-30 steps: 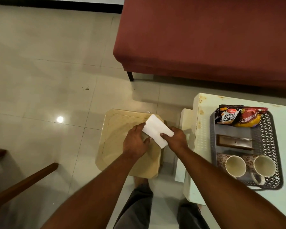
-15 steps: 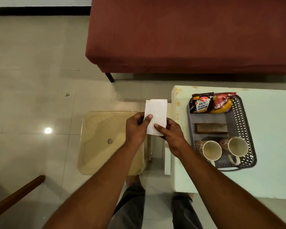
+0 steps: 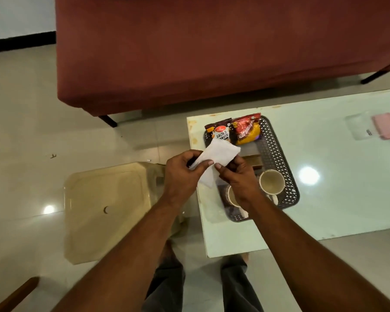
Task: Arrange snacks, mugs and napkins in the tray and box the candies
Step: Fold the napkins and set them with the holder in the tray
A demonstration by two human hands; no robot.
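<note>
**Napkin held in both hands above the tray**

The left hand (image 3: 182,174) and the right hand (image 3: 239,179) pinch a white napkin (image 3: 214,157) between thumbs and fingers, holding it in the air over the counter's (image 3: 338,199) left edge. Below it, the dark perforated tray (image 3: 282,158) sits near the counter's far left corner, carrying a salted peanuts packet (image 3: 220,131), a red and yellow snack packet (image 3: 248,129), a brown box (image 3: 254,161) and two mugs (image 3: 271,182). A pink lid (image 3: 386,126) lies toward the counter's right edge.
</note>
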